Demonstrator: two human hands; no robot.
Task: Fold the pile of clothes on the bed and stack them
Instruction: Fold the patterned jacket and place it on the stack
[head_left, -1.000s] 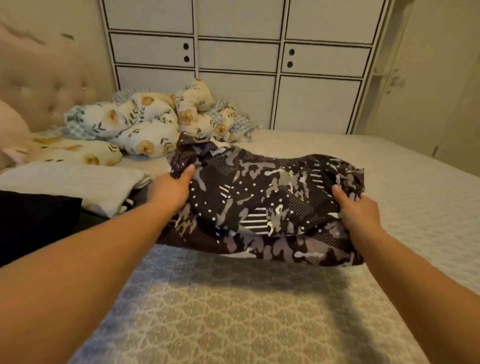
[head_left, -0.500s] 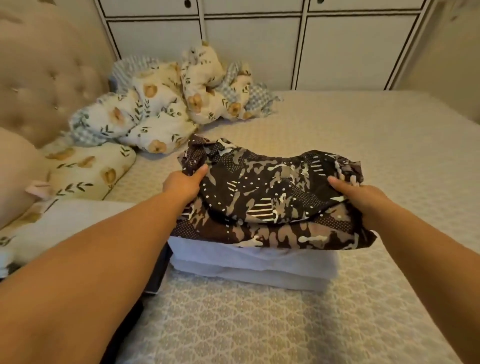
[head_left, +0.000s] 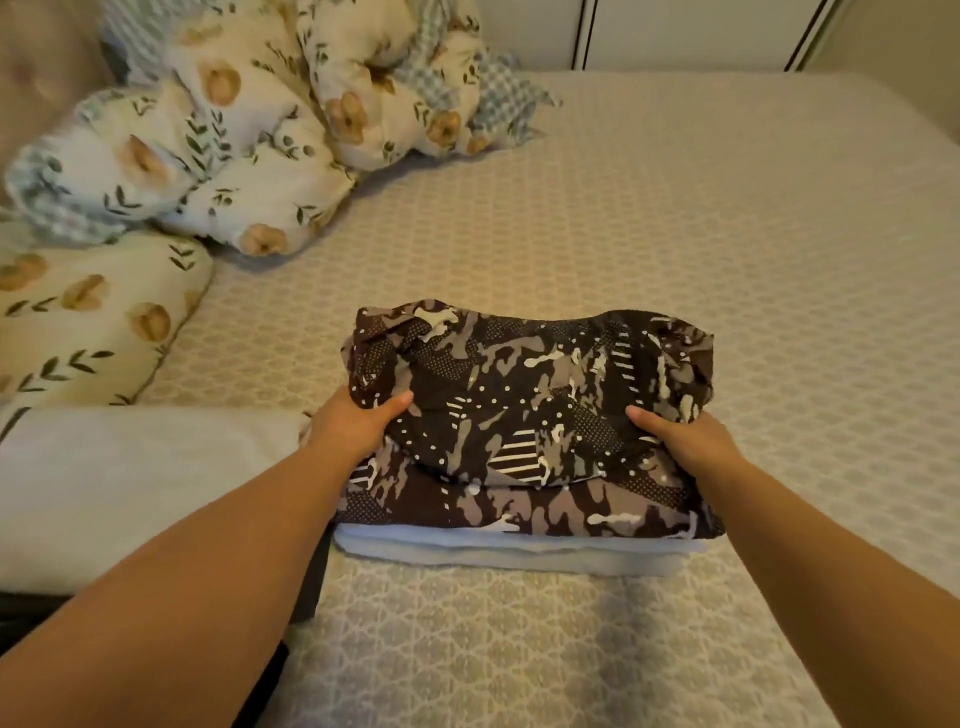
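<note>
A folded dark camouflage-print garment (head_left: 535, 410) lies on top of a folded white garment (head_left: 519, 553) in the middle of the bed (head_left: 675, 234). My left hand (head_left: 353, 431) grips its left edge, thumb on top and fingers hidden underneath. At the right edge my right hand (head_left: 685, 439) holds it the same way. The white garment shows only as a thick band along the stack's near side.
A white folded cloth (head_left: 135, 483) lies to the left, with something dark (head_left: 306, 587) beside it. A floral pillow (head_left: 88, 322) and a bunched floral duvet (head_left: 249, 135) fill the far left. White cabinet doors (head_left: 675, 31) stand behind the bed.
The camouflage garment came down from the air onto the white folded garment. Both hands kept their hold on its edges, and the view tilted further down.
</note>
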